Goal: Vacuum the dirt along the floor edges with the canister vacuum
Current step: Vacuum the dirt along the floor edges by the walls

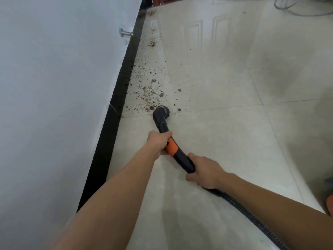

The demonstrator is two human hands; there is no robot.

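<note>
A black vacuum handle with an orange band [172,147] runs from my hands toward the wall. Its round brush nozzle [161,112] rests on the pale tiled floor at the near end of the dirt. Brown crumbs and small pebbles [147,83] lie scattered along the black baseboard [115,112], stretching away from the nozzle. My left hand [158,141] grips the handle just behind the nozzle tube. My right hand [204,172] grips the handle's rear end, where the ribbed black hose [239,204] leaves toward the lower right.
A white wall [54,87] fills the left, with a metal door stop [124,33] sticking out above the baseboard. Grey cables [297,6] lie on the floor at the top right. An orange object [329,204] shows at the right edge.
</note>
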